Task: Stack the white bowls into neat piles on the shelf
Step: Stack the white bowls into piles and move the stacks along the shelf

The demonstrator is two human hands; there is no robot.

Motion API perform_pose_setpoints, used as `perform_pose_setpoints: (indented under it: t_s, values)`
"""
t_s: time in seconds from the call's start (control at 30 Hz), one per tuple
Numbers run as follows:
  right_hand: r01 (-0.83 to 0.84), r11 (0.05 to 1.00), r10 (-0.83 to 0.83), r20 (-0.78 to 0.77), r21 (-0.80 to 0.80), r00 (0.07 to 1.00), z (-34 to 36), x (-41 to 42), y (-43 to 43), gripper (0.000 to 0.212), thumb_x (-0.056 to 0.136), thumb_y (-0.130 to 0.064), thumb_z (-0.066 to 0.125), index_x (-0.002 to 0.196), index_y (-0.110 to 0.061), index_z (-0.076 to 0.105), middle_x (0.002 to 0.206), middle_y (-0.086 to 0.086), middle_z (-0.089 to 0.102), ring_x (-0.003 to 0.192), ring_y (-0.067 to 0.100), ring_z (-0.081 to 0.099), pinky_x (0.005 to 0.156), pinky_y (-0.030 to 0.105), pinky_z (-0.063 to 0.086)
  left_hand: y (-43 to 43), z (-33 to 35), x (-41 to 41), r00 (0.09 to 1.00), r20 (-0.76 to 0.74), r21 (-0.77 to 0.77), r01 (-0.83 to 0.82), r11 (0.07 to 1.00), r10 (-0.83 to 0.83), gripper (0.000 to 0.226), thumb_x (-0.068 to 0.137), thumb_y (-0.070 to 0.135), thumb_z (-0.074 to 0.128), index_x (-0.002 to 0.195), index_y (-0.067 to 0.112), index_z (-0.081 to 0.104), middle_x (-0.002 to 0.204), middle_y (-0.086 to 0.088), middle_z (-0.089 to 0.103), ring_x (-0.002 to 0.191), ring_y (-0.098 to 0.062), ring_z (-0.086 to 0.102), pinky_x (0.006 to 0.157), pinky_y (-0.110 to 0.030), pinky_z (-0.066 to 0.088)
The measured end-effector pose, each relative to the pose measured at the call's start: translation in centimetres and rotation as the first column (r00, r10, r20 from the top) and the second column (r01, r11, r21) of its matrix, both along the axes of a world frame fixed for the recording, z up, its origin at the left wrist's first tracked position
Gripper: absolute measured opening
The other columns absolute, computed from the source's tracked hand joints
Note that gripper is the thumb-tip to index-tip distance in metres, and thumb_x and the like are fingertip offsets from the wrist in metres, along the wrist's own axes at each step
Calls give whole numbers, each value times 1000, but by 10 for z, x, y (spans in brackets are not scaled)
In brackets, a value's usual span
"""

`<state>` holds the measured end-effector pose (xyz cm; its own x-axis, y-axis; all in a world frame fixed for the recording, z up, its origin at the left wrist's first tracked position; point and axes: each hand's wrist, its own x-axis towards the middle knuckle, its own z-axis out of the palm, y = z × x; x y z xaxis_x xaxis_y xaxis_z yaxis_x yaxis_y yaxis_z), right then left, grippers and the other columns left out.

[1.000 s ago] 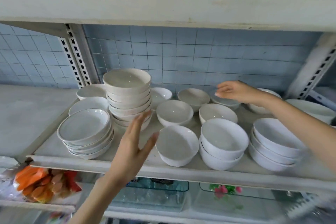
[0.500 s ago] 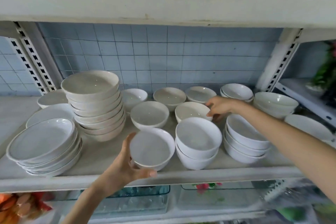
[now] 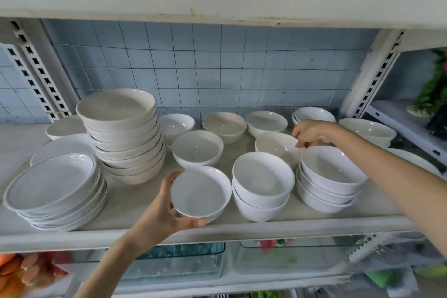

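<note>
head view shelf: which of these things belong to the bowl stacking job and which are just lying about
Job:
- front bowl, gripped by left hand
- middle bowl, rim pinched by right hand
- two-bowl pile
- three-bowl pile
- tall pile
- back-row bowls
- shelf

Lying about:
- shallow dishes
- glass trays below
- orange packets
- green plant

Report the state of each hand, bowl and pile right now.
left hand, gripping the front bowl
right hand, pinching the rim of the single bowl
centre bowl, loose, unstacked
tall pile, stacked
two-bowl pile, stacked
three-bowl pile, stacked
</note>
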<state>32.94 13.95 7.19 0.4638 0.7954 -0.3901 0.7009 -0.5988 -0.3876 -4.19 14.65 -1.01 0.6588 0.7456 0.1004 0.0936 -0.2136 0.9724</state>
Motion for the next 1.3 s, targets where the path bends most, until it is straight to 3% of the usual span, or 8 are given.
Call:
perform_pose_setpoints:
  t_s: [0.13, 0.3, 0.43, 0.57, 0.7, 0.8, 1.1, 1.3]
  values:
    - [20, 1000, -20, 26, 8, 999, -4, 7, 1, 26, 82, 11, 57, 105, 2, 64, 72, 7, 57, 63, 16, 53, 44, 16, 44, 4, 4, -4, 999, -45, -40, 25, 999, -27, 117, 27, 65, 86, 125, 30, 31, 123, 6, 45, 102, 12, 53, 76, -11, 49]
    - [-102, 993, 81, 282, 61, 956, -2, 2, 10, 31, 81, -1, 54, 111, 1, 63, 114, 19, 63, 98, 28, 59, 84, 32, 50, 20, 11, -4, 997, -17, -284, -74, 956, 72, 106, 44, 83, 67, 132, 29, 41, 128, 10, 54, 111, 5, 55, 86, -19, 46]
    - [-234, 918, 193, 153, 321, 969, 8, -35, 21, 39, 89, -6, 56, 127, -5, 52, 132, 9, 54, 121, 22, 51, 104, 31, 38, 34, 17, 15, 972, -14, -343, -223, 913, 233, 35, 90, 43, 53, 119, 23, 52, 115, -4, 62, 102, -19, 61, 84, -32, 51]
    - [-309, 891, 363, -114, 333, 925, 10, -75, 31, 36, 92, -13, 58, 127, -7, 52, 123, 5, 59, 111, 14, 56, 98, 26, 42, 38, 27, 27, 963, -2, -420, -245, 874, 268, 21, 99, 26, 43, 99, 12, 58, 89, -9, 66, 65, -12, 67, 53, -23, 53]
    - [-260, 944, 320, -373, 201, 871, 2, -94, 44, 37, 96, -21, 51, 130, -6, 48, 127, 10, 57, 115, 17, 55, 96, 27, 44, 44, 29, 38, 940, -43, -472, -317, 823, 338, 24, 98, 27, 46, 97, 6, 58, 74, -9, 64, 48, -10, 63, 42, -18, 47]
    - [-239, 960, 279, -458, 145, 844, -7, -101, 53, 38, 97, -22, 49, 130, -3, 46, 132, 14, 53, 122, 25, 53, 99, 31, 43, 48, 30, 45, 930, -62, -469, -347, 812, 361, 23, 97, 24, 49, 110, 5, 54, 74, -7, 63, 50, -13, 62, 42, -19, 47]
    - [-212, 966, 258, -590, 147, 765, -18, -115, 63, 38, 91, -5, 56, 128, 0, 49, 128, 15, 58, 108, 22, 59, 79, 21, 53, 47, 32, 46, 922, -39, -432, -363, 826, 385, 11, 94, 7, 50, 85, 9, 56, 72, -12, 58, 40, -8, 56, 39, -16, 44]
    - [-77, 974, 203, -662, 214, 721, -12, -112, 60, 45, 87, 8, 56, 130, -1, 45, 106, 6, 61, 90, 17, 62, 68, 22, 56, 49, 36, 49, 935, -26, -308, -345, 887, 355, 14, 92, 1, 52, 86, 12, 56, 76, -10, 60, 51, -7, 60, 49, -18, 48]
